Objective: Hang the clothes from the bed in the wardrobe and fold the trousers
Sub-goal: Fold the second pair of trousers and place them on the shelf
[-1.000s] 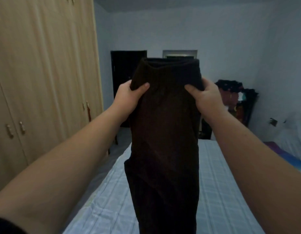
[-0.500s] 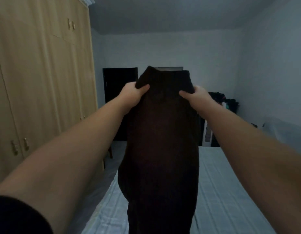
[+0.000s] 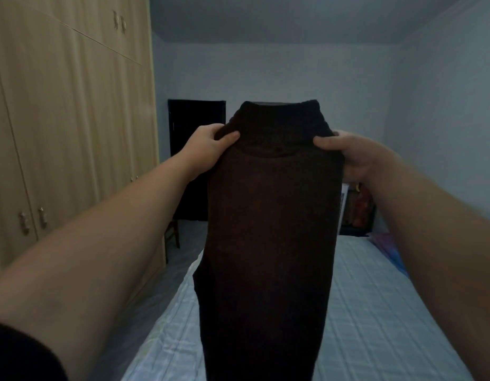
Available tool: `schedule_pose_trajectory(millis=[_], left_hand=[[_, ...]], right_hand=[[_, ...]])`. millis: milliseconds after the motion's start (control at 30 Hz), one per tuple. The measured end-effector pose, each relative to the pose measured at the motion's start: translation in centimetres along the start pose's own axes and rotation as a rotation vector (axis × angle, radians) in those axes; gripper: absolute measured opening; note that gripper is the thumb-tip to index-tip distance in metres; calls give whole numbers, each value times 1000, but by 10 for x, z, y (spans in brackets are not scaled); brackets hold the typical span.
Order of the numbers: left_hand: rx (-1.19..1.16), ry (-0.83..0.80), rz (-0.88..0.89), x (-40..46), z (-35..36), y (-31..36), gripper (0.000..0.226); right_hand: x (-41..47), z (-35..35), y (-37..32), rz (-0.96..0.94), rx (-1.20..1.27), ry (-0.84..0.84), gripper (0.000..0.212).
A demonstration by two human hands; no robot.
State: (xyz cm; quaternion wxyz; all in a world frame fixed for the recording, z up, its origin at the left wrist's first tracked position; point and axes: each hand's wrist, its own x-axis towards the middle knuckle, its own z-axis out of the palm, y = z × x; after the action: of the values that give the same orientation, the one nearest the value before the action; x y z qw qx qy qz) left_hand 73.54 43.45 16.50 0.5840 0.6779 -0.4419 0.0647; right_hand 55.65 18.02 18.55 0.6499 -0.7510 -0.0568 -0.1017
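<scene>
Long dark brown fabric trousers [image 3: 271, 229] hang straight, waistband pinched by the left hand [image 3: 208, 151] and right hand [image 3: 356, 155]. Below lies a pale blue checked bed [image 3: 375, 312]; a tall light wooden wardrobe [image 3: 68, 133] stands left.

We look down a dim bedroom toward a dark door [image 3: 195, 158] set in the pale far wall [image 3: 279, 75]. Just below and to the left of the door, a wooden chair [image 3: 172, 229] stands on the floor, only partly in view. Well to the right of the door, at about the level of its lower half, we see a dark framed piece with red and orange colours [image 3: 360, 207]; we cannot tell what it is. Above the door runs a grey ceiling [image 3: 279, 20].
</scene>
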Motion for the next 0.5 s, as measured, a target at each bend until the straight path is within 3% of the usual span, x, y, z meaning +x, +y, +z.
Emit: schedule_pose_trajectory(millis=[100, 200, 333, 500], left_hand=[[-157, -54, -47, -5, 5, -7, 28], [-401, -231, -189, -8, 3, -20, 42], [-391, -275, -246, -13, 4, -26, 41], [-370, -255, -163, -20, 2, -13, 39]], right_hand=[[0, -2, 11, -1, 75, -7, 97], [2, 2, 21, 4, 59, 87, 89], [-2, 13, 32, -3, -26, 251, 49], [-19, 17, 27, -59, -45, 330, 45]])
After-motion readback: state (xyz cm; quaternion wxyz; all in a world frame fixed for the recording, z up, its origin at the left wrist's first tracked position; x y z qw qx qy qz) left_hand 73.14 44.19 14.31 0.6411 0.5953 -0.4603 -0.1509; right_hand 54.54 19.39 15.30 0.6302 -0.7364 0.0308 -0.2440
